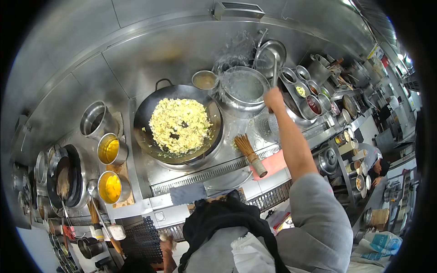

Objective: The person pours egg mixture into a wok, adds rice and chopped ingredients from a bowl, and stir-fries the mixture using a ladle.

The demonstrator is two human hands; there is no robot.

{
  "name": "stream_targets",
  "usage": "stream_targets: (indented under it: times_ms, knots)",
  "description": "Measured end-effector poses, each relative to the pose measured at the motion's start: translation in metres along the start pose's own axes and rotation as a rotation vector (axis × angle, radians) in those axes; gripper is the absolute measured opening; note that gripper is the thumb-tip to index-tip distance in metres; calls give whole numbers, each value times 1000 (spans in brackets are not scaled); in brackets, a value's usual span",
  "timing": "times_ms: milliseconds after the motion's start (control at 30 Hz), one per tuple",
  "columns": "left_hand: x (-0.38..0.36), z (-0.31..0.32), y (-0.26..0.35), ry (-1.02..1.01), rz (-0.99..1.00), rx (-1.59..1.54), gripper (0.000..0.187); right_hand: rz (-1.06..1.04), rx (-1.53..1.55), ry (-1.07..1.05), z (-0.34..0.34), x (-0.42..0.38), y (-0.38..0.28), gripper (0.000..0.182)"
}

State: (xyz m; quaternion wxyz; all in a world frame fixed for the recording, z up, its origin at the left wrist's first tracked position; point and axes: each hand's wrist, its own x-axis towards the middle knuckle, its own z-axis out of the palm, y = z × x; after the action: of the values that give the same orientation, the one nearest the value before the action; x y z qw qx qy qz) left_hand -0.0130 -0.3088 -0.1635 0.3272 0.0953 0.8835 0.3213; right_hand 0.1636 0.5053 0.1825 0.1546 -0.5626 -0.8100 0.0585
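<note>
The left forearm [169, 263] is cut off by the bottom edge; whether the left hand [167, 246] holds anything is unclear. The right hand [273, 100] hides part of the metal handle [275, 68]. Steam [234, 52] blurs the wall [191, 48]. Far-right containers [359, 182] have contents too small to tell.

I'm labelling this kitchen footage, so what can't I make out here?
All in the head view:
Whether the left hand grips anything: too small and blurred.
The lower end of the tool in the right hand: hidden by that hand and its arm.
The steaming pot's depths: veiled by steam.
What the distant person handles: too small.
</note>
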Motion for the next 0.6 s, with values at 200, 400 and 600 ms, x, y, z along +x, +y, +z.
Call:
stream_targets:
  times_ms: [200, 400, 600]
  knots:
    - [-16, 10, -38, -94, 504, 673, 13, 509, 922, -275, 26, -47, 16, 10]
    - [-2, -1, 12, 115, -100, -106, 28, 786, 1979, -335, -13, 22, -87, 29]
    - [-6, -4, -7, 16, -114, 18, 33, 561, 1666, -742, -39, 95, -94, 17]
